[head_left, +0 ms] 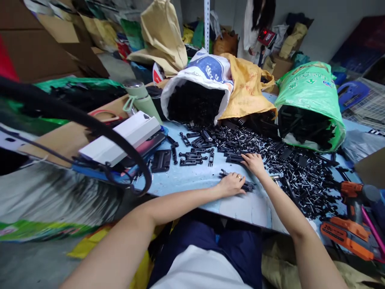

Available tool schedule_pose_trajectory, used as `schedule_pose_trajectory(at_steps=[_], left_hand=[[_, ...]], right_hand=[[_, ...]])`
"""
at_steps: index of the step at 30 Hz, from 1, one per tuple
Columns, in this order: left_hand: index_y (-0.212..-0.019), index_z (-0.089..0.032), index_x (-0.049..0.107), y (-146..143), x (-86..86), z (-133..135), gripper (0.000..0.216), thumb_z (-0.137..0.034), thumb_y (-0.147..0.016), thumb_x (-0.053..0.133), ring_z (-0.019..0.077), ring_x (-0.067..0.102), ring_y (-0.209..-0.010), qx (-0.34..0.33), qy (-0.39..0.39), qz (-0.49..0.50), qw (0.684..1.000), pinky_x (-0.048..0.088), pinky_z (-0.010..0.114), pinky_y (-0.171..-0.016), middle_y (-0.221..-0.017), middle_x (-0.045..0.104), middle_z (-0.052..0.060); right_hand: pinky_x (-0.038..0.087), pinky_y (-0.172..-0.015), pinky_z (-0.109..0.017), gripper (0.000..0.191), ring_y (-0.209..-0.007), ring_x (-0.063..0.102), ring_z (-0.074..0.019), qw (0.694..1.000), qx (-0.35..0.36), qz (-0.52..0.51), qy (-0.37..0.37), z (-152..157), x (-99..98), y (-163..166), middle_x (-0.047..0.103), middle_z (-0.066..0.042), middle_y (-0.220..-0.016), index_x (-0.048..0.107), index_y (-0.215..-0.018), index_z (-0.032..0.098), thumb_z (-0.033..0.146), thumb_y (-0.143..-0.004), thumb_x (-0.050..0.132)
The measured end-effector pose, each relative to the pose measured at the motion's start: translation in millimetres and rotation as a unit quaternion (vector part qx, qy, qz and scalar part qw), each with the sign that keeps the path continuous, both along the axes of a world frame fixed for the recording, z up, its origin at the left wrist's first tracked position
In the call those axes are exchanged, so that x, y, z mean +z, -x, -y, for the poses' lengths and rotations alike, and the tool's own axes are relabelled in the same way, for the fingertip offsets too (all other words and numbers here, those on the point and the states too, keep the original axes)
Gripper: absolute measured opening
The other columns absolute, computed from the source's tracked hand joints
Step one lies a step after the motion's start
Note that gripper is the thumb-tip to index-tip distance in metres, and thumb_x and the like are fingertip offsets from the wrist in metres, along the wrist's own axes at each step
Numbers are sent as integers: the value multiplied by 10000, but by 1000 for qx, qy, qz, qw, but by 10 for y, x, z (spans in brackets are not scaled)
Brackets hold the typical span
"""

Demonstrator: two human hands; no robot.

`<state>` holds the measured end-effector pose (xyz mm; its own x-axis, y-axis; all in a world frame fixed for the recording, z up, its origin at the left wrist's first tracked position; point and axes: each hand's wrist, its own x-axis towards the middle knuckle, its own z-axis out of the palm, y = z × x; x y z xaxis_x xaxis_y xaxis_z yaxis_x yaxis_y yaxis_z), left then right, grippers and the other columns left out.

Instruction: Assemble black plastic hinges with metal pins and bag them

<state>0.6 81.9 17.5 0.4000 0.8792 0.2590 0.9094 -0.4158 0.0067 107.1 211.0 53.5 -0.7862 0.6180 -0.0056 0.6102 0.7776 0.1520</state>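
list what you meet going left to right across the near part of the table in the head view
white box → black plate → left hand, closed on a black strip → right hand, flat on the parts pile → orange drill

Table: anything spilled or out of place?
Yes. Small black parts spill loose across the table from the tipped white bag and green bag; the right hand rests in the pile. A drill lies near the right edge.

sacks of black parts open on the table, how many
3: a white sack at centre, a yellow sack against its right side, a green sack further right. More may be hidden in the clutter behind.
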Motion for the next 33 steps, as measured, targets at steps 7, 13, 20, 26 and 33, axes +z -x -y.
schedule_pose_trajectory(at_steps=[7, 13, 20, 26, 33], left_hand=[[-1161, -93, 503, 67, 88, -578, 535, -509, -825, 489, 268, 461, -1128, 1, -33, -5, 999, 310, 420, -967, -1124, 582, 147], [-1148, -114, 497, 507, 368, -510, 418, -417, -863, 451, 249, 504, -1065, 173, -37, 108, 978, 386, 376, -896, -1115, 577, 141], [-1014, -39, 568, 1299, 569, -625, 368, -337, -852, 426, 282, 601, -929, 506, 112, 158, 841, 465, 341, -727, -971, 628, 207], [-959, -3, 592, 1325, 593, -722, 294, -187, -815, 414, 283, 641, -869, 534, 155, 169, 814, 476, 332, -687, -902, 644, 231], [-1063, -32, 494, 1269, 709, -263, 370, -307, -856, 358, 304, 641, -817, 510, 48, 167, 842, 486, 372, -649, -911, 644, 209]], right_hand=[[338, -830, -313, 372, -1004, 483, -211, 998, 9, -66, -21, -373, 243, 425, 576, -106, -1150, 562, -1178, 158, 306, -940, 316], [337, -821, -328, 368, -1039, 448, -249, 999, -4, -19, -47, -654, 372, 1007, 515, -156, -1197, 492, -1221, 103, 179, -901, 328], [327, -812, -368, 311, -988, 488, -273, 998, -37, -3, -41, -778, 375, 1390, 569, -225, -1044, 556, -1077, 37, 96, -847, 356], [378, -797, -320, 243, -971, 540, -240, 996, -78, -22, -38, -692, 527, 1179, 619, -168, -1014, 611, -990, 89, 182, -832, 451], [468, -748, -247, 251, -837, 623, -158, 930, -156, -319, 96, -46, 326, 197, 682, -51, -945, 666, -966, 172, 313, -786, 564]])
